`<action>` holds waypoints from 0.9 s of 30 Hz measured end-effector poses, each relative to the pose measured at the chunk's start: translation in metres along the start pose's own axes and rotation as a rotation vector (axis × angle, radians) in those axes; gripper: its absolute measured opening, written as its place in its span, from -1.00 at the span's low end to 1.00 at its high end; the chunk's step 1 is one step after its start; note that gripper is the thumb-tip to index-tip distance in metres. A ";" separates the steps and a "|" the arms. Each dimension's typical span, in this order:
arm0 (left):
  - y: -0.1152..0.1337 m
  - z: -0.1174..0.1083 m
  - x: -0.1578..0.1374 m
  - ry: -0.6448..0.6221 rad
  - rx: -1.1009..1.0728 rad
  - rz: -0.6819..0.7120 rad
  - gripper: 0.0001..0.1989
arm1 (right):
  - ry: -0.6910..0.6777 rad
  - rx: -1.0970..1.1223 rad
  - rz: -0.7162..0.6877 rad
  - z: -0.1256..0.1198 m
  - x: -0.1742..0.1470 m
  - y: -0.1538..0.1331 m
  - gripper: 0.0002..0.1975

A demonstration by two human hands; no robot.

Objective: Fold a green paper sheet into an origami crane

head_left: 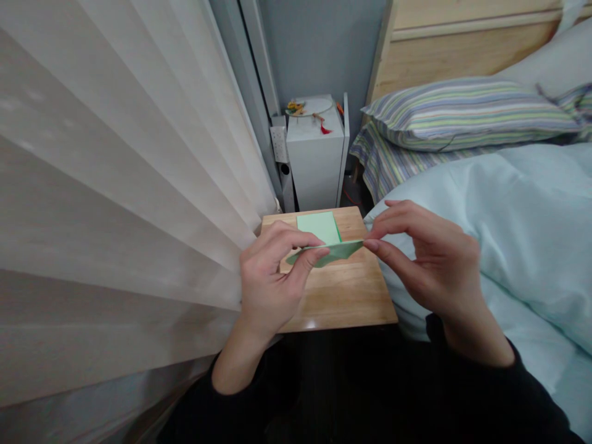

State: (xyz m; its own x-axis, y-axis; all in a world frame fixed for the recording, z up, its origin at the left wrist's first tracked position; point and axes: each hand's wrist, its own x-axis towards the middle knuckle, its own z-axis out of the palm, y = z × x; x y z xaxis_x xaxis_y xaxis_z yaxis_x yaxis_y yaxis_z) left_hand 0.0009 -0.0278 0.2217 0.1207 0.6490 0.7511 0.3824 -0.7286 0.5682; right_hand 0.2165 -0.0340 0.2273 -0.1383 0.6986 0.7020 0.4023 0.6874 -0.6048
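A folded piece of green paper is held up in the air above a small wooden table. My left hand pinches it near its middle between thumb and fingers, hiding part of its left side. At the paper's right tip, my right hand grips the point between thumb and index finger. Behind the folded paper, a stack of square light-green paper lies flat on the wooden table.
A white curtain hangs along the left. Beyond the table stands a white cabinet with a red tassel and small ornaments on top. To the right is a bed with a pale blue quilt and a striped pillow.
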 end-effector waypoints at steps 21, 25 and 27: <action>0.006 0.005 -0.001 -0.117 -0.120 0.054 -0.91 | -0.145 -0.001 -0.080 0.006 0.002 -0.009 -0.89; -0.002 0.005 -0.001 -0.048 -0.120 -0.020 -0.93 | -0.119 -0.016 -0.031 0.002 0.001 -0.003 -0.90; -0.008 0.005 -0.002 -0.008 -0.134 -0.080 -0.90 | -0.074 -0.022 -0.003 -0.001 0.001 0.002 -0.91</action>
State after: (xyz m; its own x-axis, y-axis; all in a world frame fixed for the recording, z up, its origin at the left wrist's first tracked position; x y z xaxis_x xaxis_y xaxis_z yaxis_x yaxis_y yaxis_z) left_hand 0.0021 -0.0223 0.2139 0.1023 0.7073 0.6995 0.2658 -0.6970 0.6660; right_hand 0.2183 -0.0327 0.2271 -0.2055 0.7096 0.6739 0.4212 0.6857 -0.5936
